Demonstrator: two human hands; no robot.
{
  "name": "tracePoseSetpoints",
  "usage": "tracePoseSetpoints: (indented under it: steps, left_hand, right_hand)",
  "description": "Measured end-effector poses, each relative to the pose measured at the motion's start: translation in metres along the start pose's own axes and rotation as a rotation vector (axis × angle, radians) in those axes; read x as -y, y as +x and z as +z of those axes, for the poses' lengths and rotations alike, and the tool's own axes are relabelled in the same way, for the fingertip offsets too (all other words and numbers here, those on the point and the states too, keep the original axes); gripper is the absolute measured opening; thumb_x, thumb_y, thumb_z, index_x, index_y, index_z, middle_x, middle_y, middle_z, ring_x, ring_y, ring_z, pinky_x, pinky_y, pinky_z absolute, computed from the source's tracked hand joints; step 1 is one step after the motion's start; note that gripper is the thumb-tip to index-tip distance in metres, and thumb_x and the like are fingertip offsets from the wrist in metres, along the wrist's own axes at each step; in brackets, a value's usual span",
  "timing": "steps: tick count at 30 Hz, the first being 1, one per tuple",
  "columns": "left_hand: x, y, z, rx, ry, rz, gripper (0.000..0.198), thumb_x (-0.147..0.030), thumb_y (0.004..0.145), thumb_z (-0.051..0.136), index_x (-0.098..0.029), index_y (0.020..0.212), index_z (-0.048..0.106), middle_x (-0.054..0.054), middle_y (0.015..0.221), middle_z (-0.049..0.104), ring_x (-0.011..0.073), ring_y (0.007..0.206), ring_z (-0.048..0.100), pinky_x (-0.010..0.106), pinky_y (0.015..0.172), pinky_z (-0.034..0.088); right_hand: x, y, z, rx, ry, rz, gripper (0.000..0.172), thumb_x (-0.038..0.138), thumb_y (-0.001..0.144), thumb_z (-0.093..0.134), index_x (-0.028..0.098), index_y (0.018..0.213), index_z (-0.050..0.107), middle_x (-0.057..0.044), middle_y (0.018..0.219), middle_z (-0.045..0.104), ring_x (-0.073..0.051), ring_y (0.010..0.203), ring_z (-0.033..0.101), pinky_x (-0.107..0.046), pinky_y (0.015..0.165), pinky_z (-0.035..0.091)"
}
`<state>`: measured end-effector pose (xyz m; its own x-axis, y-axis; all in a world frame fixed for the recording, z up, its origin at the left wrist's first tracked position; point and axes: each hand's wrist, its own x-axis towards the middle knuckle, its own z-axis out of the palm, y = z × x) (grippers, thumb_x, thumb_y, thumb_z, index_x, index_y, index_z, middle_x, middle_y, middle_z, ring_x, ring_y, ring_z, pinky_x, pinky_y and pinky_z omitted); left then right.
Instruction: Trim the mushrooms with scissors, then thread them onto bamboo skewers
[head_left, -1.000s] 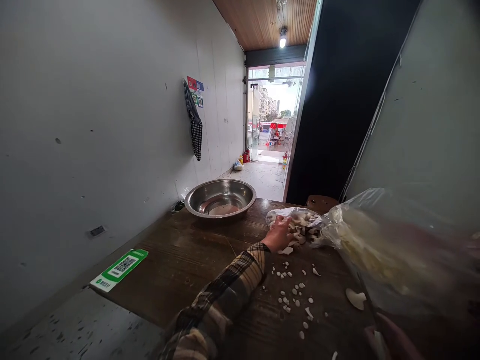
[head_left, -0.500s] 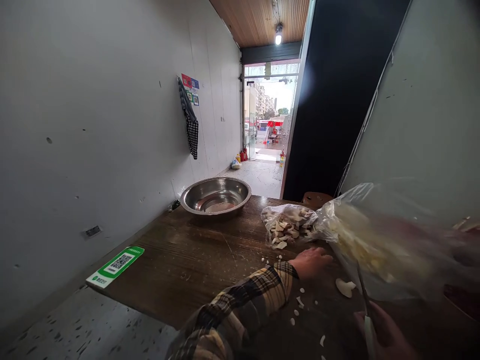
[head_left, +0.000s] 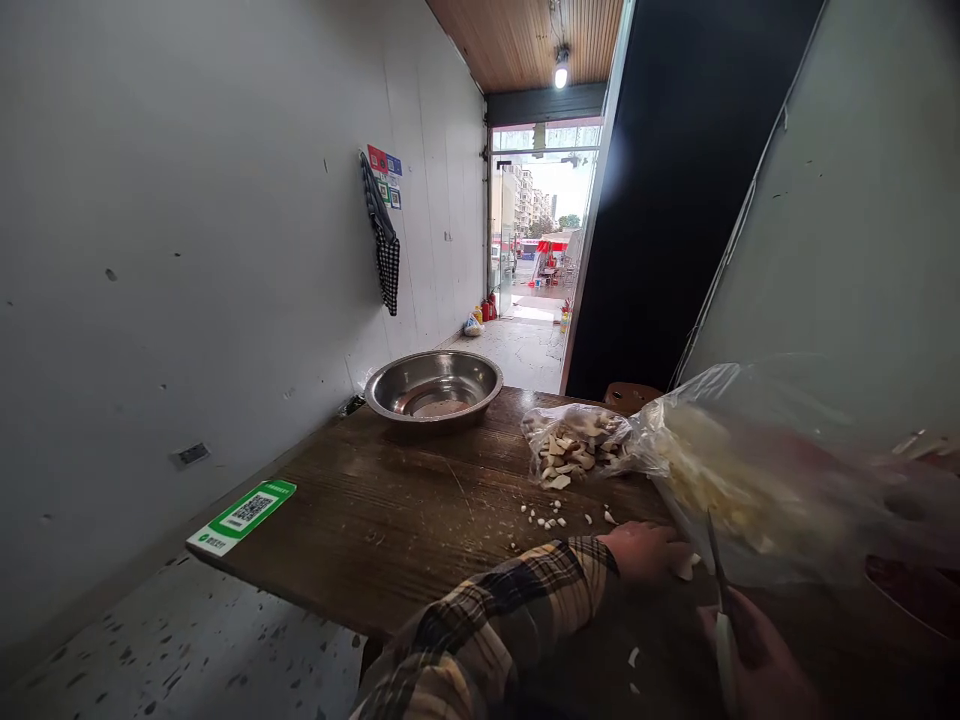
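Observation:
My left hand (head_left: 646, 550), in a plaid sleeve, lies low over the table with its fingers stretched out. Its fingertips reach a pale mushroom piece (head_left: 687, 567), partly covering it; a firm grasp does not show. My right hand (head_left: 769, 655), at the lower right, is closed around the pale handle of a knife (head_left: 717, 560), blade pointing up and away. Small white scraps (head_left: 551, 522) are scattered on the tabletop beyond my left hand. Cut mushroom pieces (head_left: 574, 455) fill a clear plastic bag behind them. A larger clear bag (head_left: 731, 485) with pale yellowish contents sits at the right, blurred.
A wide steel basin (head_left: 435, 408) stands at the far edge of the dark wooden table (head_left: 375, 540). A green-and-white QR-code card (head_left: 241, 515) lies at the left corner. Beyond are a brown stool (head_left: 630, 395) and a glass doorway. A white wall runs along the left.
My left hand has moved right and nearer, from beside the small scraps to the mushroom piece. My right hand still holds the knife. The view has shifted slightly.

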<state>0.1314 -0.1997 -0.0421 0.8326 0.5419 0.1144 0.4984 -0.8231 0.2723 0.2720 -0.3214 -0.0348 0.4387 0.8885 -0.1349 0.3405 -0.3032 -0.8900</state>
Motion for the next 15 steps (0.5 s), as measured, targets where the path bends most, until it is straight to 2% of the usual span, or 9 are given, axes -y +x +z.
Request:
tracePoseSetpoints:
  steps: [4,9,15]
  left_hand:
    - [-0.008,0.008,0.007,-0.009,0.024,-0.032,0.036,-0.032,0.087,0.046,-0.018,0.119,0.056,0.014,0.113,0.062,0.0282,0.104,0.06,0.04,0.079,0.049]
    - [-0.012,0.019,0.016,-0.029,0.009,-0.137,0.03,-0.032,0.089,0.045,-0.02,0.111,0.061,0.012,0.101,0.066,0.0248,0.092,0.064,0.035,0.072,0.05]
    - [-0.012,0.017,0.022,-0.089,0.067,-0.153,0.031,-0.031,0.088,0.046,-0.018,0.11,0.063,0.013,0.1,0.064,0.0273,0.095,0.062,0.036,0.072,0.05]
  right_hand:
    - [-0.008,0.006,-0.001,-0.032,-0.045,-0.03,0.067,0.063,0.057,0.066,0.022,0.11,0.064,-0.008,0.095,0.076,-0.035,0.089,0.069,-0.039,0.068,0.051]
    - [-0.005,0.003,-0.002,0.018,0.041,-0.013,0.069,0.06,0.059,0.067,0.02,0.114,0.062,-0.01,0.097,0.075,-0.033,0.093,0.069,-0.036,0.07,0.053]
    - [-0.006,0.001,0.001,-0.01,0.053,-0.033,0.066,0.059,0.062,0.063,0.02,0.116,0.06,-0.01,0.101,0.075,-0.033,0.098,0.068,-0.035,0.073,0.054]
